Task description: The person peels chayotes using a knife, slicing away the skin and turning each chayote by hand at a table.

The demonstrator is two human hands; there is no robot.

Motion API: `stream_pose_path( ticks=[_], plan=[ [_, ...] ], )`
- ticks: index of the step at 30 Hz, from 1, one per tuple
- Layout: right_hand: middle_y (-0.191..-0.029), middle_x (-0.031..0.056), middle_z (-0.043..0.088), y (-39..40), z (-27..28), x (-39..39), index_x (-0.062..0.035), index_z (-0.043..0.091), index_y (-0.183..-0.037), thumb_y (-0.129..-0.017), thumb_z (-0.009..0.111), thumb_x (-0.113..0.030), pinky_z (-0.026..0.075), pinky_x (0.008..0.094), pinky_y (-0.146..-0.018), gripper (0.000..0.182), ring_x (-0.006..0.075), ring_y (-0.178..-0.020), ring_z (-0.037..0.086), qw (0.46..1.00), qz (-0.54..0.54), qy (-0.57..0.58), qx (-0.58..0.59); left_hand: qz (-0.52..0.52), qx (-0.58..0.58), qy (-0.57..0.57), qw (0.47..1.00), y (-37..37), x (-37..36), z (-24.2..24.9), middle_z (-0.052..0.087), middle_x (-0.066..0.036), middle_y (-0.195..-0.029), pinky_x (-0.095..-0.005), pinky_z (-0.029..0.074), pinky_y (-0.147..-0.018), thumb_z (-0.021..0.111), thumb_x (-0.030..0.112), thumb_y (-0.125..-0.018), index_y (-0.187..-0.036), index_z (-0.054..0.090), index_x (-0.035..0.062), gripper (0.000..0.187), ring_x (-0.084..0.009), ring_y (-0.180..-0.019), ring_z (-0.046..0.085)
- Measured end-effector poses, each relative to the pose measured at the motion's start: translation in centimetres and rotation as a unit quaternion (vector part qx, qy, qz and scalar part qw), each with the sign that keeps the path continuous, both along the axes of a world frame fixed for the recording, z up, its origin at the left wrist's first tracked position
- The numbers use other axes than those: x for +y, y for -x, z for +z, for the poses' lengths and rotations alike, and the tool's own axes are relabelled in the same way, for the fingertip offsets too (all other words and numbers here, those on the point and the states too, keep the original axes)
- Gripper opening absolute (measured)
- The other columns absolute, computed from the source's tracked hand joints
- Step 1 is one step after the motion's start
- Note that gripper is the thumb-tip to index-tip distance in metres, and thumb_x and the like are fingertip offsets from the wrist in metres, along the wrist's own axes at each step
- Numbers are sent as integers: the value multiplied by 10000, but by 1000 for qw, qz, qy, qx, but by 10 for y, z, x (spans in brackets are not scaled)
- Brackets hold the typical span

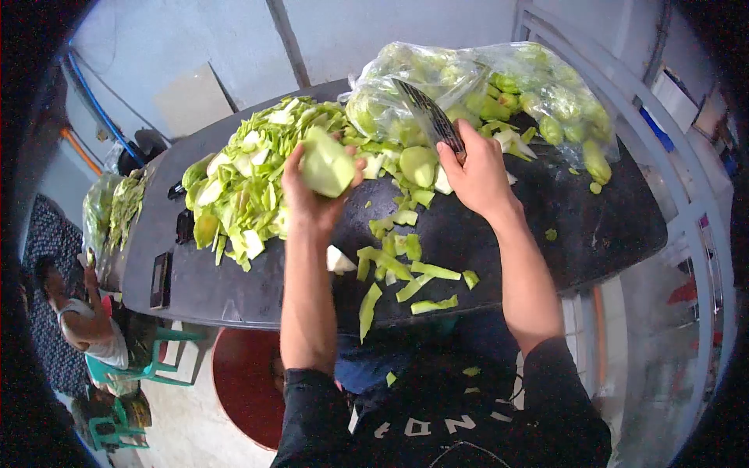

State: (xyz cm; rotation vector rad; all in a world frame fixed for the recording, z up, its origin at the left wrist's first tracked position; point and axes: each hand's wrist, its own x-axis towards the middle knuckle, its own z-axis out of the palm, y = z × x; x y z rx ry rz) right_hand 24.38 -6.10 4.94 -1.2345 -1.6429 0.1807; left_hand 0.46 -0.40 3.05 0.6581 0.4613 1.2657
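My left hand (307, 191) is wrapped round a pale green peeled chayote (327, 164), held above the dark table. In my right hand (482, 171) is a knife (426, 111), its dark patterned blade pointing up and to the left, apart from the chayote. Just beyond my left hand rises a large heap of green cut slices and peelings (253, 156). Another chayote (419, 164) lies on the table between my hands. Strips of peel (390, 261) are scattered on the near side.
Clear plastic bags (406, 66) of whole chayotes stand at the table's (608, 234) far right. A phone-like black object (161, 279) lies near the left edge. A red round tub (242, 382) is below the table. Another person (94, 327) sits at far left.
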Motion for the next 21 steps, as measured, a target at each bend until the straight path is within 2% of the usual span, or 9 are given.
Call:
stream_pose_path(
  ticks=[5,6,7,8,10,12,15,18,21],
  plan=[
    [-700,219,623,-27,6,-3,20,521,-904,-862,616,-93,458,485,-595,153,424,-673,630,998,-68,4,11,170,144,42,974,105,-81,-3,638,-143,-994,-435,549,-676,460,455,-930,-1257,541,13,556,-281,-899,639],
    [-704,222,625,-33,4,-1,22,522,-893,-858,623,-103,460,485,-599,164,426,-669,629,996,-85,-14,5,77,190,-58,977,133,-114,-7,624,-134,-948,-428,537,-599,452,499,-917,-1208,540,10,576,-268,-792,634],
    [-591,124,551,-34,1,1,13,515,-821,-852,660,-133,400,371,-519,209,229,-511,536,994,-95,-46,38,72,272,-71,957,171,-144,-15,641,-166,-1065,-466,546,-660,485,492,-913,-1238,540,15,580,-301,-868,649],
    [-591,124,551,-35,2,0,13,515,-821,-852,660,-133,400,371,-519,209,229,-511,536,993,-105,-38,45,100,260,-45,959,191,-175,-31,638,-167,-1028,-446,547,-632,488,507,-902,-1216,542,10,591,-298,-837,648],
    [-728,218,641,-35,7,-4,27,543,-908,-856,635,-149,478,482,-628,205,430,-691,631,994,-103,-1,30,129,269,25,954,228,-231,-63,638,-167,-956,-414,542,-575,490,519,-880,-1164,556,3,592,-290,-775,649],
    [-770,222,652,-32,0,1,30,570,-930,-852,638,-173,492,493,-690,227,440,-741,633,991,-131,-20,-2,94,287,145,942,263,-271,-102,646,-165,-929,-403,536,-539,500,491,-870,-1113,586,4,551,-281,-752,656],
    [-834,243,655,-22,3,2,30,587,-922,-843,641,-185,486,503,-752,236,453,-809,628,996,-91,1,22,266,340,304,849,223,-311,-203,635,-85,-926,-355,518,-646,522,449,-885,-1064,621,32,465,-207,-786,620],
    [-648,143,575,-21,-15,16,38,565,-912,-837,686,-172,417,374,-557,253,247,-567,547,993,-87,-74,1,70,423,244,870,236,-332,-319,595,-34,-954,-319,462,-735,487,457,-947,-1051,618,58,433,-152,-846,553],
    [-659,105,581,-24,-7,8,22,596,-970,-826,693,-166,429,359,-571,257,207,-582,554,996,-89,17,23,-60,400,110,908,221,-335,-365,600,-42,-1007,-314,456,-763,503,392,-980,-1072,602,43,374,-131,-919,546]
  ],
)
